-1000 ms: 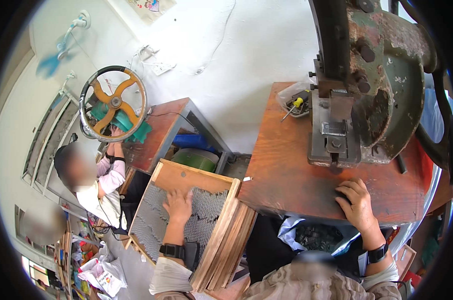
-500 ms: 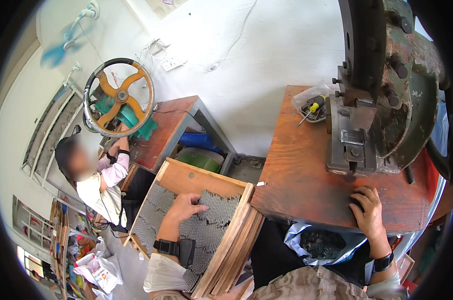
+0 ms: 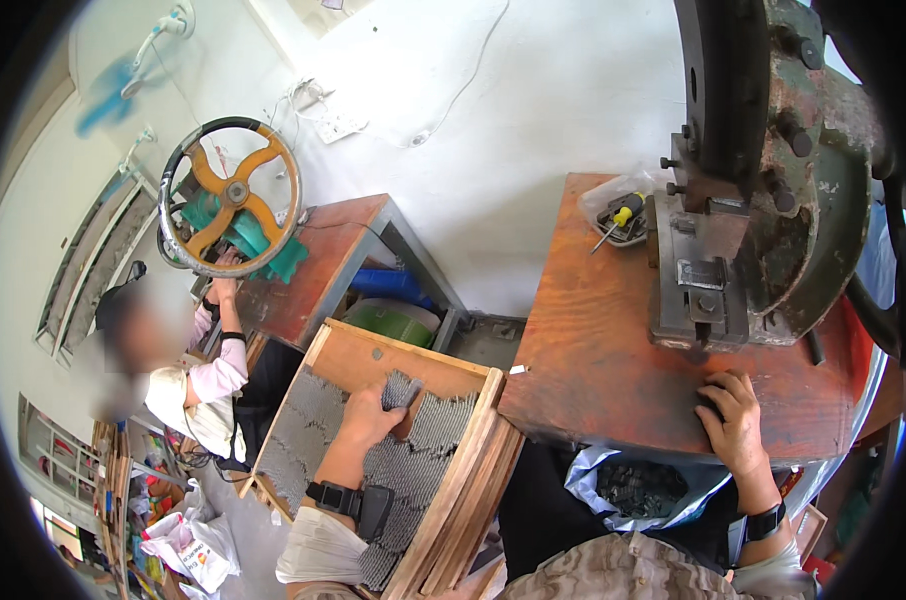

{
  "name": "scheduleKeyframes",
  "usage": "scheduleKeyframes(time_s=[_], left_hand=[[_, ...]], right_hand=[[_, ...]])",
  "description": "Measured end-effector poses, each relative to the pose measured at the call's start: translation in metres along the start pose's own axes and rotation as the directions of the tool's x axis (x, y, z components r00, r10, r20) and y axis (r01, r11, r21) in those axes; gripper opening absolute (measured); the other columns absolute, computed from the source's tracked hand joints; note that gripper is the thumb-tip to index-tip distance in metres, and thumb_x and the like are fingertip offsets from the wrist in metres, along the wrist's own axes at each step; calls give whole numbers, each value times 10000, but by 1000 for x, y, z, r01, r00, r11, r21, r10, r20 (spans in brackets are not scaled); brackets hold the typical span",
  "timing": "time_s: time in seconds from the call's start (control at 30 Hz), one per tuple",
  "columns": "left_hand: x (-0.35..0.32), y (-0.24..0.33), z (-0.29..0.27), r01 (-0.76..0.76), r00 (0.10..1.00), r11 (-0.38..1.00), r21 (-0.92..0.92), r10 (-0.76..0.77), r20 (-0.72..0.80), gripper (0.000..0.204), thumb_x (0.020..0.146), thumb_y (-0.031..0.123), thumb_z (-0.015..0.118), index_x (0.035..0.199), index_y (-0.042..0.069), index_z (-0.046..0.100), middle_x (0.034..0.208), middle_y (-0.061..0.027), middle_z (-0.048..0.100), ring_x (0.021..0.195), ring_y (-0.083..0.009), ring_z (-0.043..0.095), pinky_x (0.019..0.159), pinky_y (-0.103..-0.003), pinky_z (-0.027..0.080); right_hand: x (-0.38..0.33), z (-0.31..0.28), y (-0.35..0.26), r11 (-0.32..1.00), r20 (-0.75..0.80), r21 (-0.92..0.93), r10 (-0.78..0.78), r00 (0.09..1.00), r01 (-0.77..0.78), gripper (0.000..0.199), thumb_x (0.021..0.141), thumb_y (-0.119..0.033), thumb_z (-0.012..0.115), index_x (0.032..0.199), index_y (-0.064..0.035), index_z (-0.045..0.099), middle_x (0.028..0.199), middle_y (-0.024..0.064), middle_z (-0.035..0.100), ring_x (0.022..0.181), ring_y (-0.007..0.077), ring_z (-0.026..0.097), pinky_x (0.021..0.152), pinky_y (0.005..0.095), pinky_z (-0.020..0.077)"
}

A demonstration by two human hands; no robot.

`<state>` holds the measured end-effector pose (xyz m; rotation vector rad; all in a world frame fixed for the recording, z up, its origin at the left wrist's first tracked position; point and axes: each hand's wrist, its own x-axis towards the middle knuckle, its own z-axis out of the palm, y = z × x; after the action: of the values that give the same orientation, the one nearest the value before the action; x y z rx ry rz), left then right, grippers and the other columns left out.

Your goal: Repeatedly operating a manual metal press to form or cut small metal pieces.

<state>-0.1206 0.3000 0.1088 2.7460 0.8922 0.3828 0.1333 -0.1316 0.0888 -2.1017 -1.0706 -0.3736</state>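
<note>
Over a wooden tray [image 3: 488,400], my left hand [image 3: 371,415] is closed on a small row of thin grey metal pieces [image 3: 400,390]. Tightly packed rows of the same grey metal pieces [image 3: 408,480] lie in the tray around it. A bare strip of wood shows beside the held row. My right hand [image 3: 735,420] rests on the front edge of the red-brown bench [image 3: 593,360], holding nothing, its fingers loosely bent and apart. Beyond it stands a heavy press [image 3: 713,200] with a metal die block [image 3: 701,275] at its base.
A clear plastic tub [image 3: 628,228] holding a yellow-handled screwdriver [image 3: 628,208] sits left of the press. Below the bench hangs a bag [image 3: 583,480] of dark metal pieces. At the left, another person [image 3: 198,390] works by a large handwheel [image 3: 235,193].
My left hand has closed on a row of metal pieces and lifted it slightly from the packed rows, exposing the tray's wood. My right hand stays on the bench edge.
</note>
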Motion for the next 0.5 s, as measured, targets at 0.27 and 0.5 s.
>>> scheduleKeyframes(time_s=[0.27,0.5], left_hand=[[25,33,-20,250,967,854,-457,-193,169,407,661,147,731,1018,-38,670,861,-151,701,758,-185,667,699,-303,515],[83,260,-5,-103,958,849,-519,224,176,406,629,225,711,973,8,694,744,-152,681,683,-174,664,662,-317,518]], right_hand=[[1,-5,5,998,-11,-52,-44,999,43,249,642,-48,735,879,-20,664,977,136,618,932,331,565,817,408,483],[-8,-3,15,996,-29,-63,-59,998,57,211,680,-98,727,875,-43,668,975,112,617,899,304,566,821,387,477]])
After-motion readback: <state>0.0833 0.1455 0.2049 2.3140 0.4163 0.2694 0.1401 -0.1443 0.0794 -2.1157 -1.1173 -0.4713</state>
